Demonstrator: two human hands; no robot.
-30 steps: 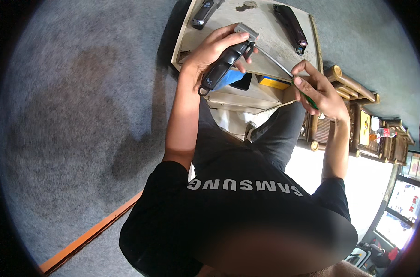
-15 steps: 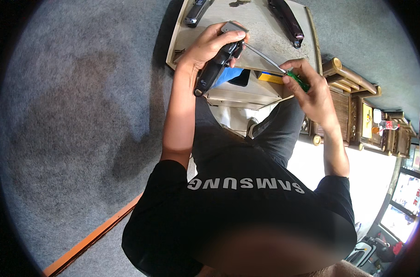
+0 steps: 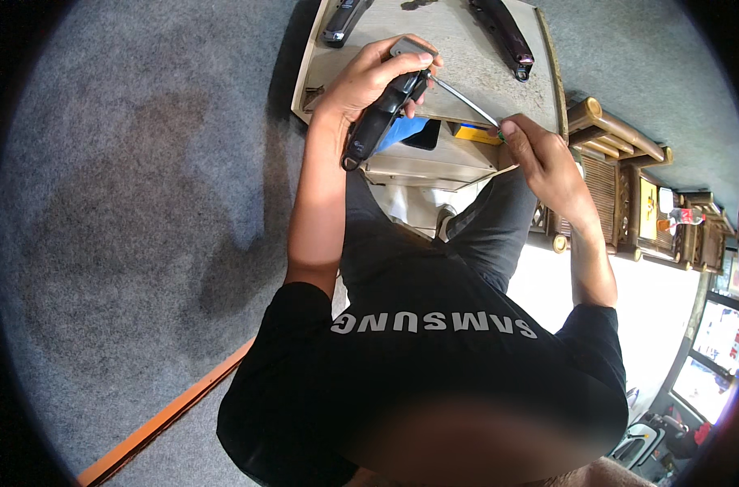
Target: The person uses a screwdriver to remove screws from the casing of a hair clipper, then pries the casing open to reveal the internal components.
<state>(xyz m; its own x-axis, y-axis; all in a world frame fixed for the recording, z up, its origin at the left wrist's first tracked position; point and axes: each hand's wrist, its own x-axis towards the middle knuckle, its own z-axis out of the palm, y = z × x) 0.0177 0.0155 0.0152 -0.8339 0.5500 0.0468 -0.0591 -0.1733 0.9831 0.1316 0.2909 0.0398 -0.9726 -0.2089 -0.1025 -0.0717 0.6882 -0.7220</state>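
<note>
My left hand [image 3: 368, 81] is closed around a black electric hair clipper [image 3: 376, 123], holding it tilted with its metal head up over the table. My right hand [image 3: 548, 158] grips a screwdriver [image 3: 465, 101] by its green handle. The thin metal shaft runs up and left to the clipper's head, where its tip touches near my left fingers. Both hands are just above the near edge of a small beige table [image 3: 487, 69].
Two more black clippers lie on the table, one at the far left [image 3: 341, 18] and one at the far right [image 3: 503, 28]. A blue item [image 3: 406, 130] and a yellow item [image 3: 473, 133] sit on the shelf below. Wooden furniture [image 3: 617, 142] stands at right; grey carpet at left.
Both hands keep their grip. The screwdriver's tip has stayed at the clipper's head while my right hand has drawn slightly closer; the table sits higher in the picture.
</note>
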